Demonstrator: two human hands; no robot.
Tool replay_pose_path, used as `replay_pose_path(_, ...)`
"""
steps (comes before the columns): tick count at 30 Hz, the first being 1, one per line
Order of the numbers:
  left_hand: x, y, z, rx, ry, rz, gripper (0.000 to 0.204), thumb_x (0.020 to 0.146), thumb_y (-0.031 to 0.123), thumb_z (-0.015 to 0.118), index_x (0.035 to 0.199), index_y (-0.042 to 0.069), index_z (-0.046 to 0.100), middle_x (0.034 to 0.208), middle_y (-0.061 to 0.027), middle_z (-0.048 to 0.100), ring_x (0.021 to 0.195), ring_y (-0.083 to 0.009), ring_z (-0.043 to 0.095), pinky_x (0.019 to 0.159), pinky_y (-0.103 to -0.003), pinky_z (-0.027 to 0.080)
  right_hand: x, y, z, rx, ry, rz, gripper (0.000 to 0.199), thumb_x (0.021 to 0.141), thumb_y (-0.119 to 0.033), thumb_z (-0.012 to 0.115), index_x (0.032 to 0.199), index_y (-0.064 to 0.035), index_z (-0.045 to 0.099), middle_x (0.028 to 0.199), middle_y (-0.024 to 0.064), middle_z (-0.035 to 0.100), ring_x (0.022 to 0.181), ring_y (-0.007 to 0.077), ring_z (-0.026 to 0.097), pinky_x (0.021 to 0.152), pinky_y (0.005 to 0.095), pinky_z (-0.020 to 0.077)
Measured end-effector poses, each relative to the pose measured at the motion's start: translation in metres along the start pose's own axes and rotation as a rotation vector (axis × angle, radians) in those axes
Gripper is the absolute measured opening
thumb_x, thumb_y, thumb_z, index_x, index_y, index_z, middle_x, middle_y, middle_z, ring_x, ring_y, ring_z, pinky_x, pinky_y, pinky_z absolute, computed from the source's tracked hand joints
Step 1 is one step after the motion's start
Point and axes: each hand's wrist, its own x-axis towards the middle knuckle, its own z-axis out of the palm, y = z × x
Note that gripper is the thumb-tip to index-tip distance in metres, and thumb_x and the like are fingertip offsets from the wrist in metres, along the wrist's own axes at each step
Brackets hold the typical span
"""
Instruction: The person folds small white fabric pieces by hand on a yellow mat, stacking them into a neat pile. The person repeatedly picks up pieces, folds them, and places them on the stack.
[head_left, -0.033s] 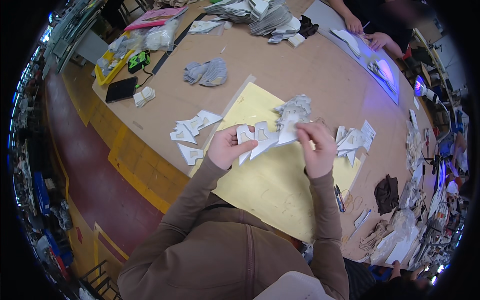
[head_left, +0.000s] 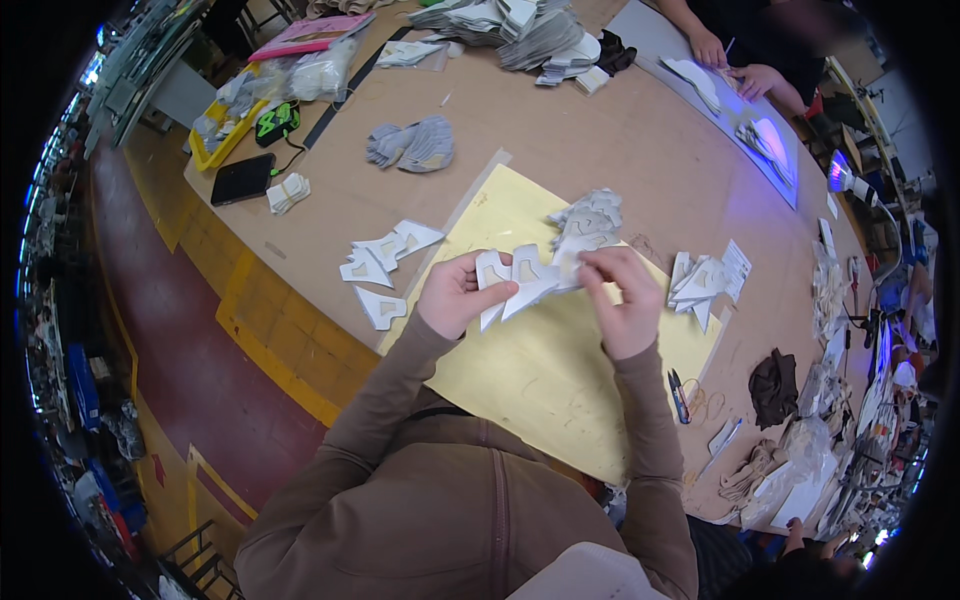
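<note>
Above a yellow sheet (head_left: 520, 390), my left hand (head_left: 455, 295) pinches several white cut pieces (head_left: 532, 275) with pale beige patches, fanned out side by side. At their right end is my right hand (head_left: 625, 290), its thumb and fingertips closed on the edge of a white piece; the fingertips are slightly blurred. Just beyond lies a row of overlapping grey-white pieces (head_left: 590, 215). Left of the sheet are some loose white pieces (head_left: 378, 255), and a small stack of similar pieces (head_left: 700, 280) rests to its right.
Small snips (head_left: 680, 398) and a pen-like tool (head_left: 722, 440) lie on the right, near a dark cloth (head_left: 773, 388). A phone (head_left: 243, 180), a yellow tray (head_left: 215, 150) and a grey bundle (head_left: 412, 143) are at far left. Another person's hands (head_left: 755, 80) work under a purple lamp (head_left: 845, 180).
My right hand has shifted slightly left, toward my left hand. The fanned pieces have moved a little to the right with my left hand.
</note>
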Motion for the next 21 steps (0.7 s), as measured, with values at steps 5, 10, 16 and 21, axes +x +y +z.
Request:
replay_pose_path(5, 0.004, -0.004, 0.003, 0.06, -0.084, -0.032, 0.032, 0.089, 0.004, 0.067, 0.119, -0.005, 0.059, 0.105, -0.0073, 0.066, 0.093, -0.0099, 0.064, 0.084, -0.024, 0.051, -0.004, -0.008, 0.016, 0.1, -0.08, 0.075, 0.008, 0.082, 0.002, 0.07, 0.089, 0.0042, 0.069, 0.083, 0.0095, 0.066, 0.071, 0.0139, 0.063, 0.065, 0.0249, 0.0514)
replay_pose_path(10, 0.012, -0.012, -0.004, 0.004, -0.109, -0.058, 0.035, 0.095, 0.005, 0.058, 0.128, -0.004, 0.054, 0.109, -0.0067, 0.064, 0.097, -0.0099, 0.062, 0.085, -0.025, 0.05, 0.003, 0.007, 0.005, 0.102, 0.012, 0.153, 0.009, 0.084, 0.0, 0.068, 0.092, 0.0038, 0.069, 0.085, 0.0092, 0.065, 0.07, 0.0136, 0.062, 0.065, 0.0243, 0.0508)
replay_pose_path(16, 0.01, -0.009, -0.015, 0.111, -0.014, -0.016, 0.035, 0.095, 0.004, 0.057, 0.13, -0.002, 0.053, 0.108, -0.0052, 0.063, 0.097, -0.0097, 0.06, 0.086, -0.024, 0.049, 0.011, 0.023, -0.009, -0.099, 0.024, 0.225, 0.017, 0.085, -0.009, 0.069, 0.101, -0.0015, 0.069, 0.094, 0.0077, 0.066, 0.072, 0.0135, 0.059, 0.061, 0.0253, 0.0471)
replay_pose_path(21, 0.01, -0.006, -0.006, 0.284, -0.003, 0.05, 0.037, 0.091, 0.005, 0.064, 0.126, 0.0, 0.056, 0.1, -0.0039, 0.063, 0.094, -0.0078, 0.059, 0.081, -0.023, 0.049, 0.006, 0.007, 0.005, 0.136, -0.139, 0.181, 0.02, 0.085, -0.008, 0.069, 0.104, -0.0025, 0.068, 0.093, 0.008, 0.067, 0.073, 0.0137, 0.061, 0.064, 0.0259, 0.0489)
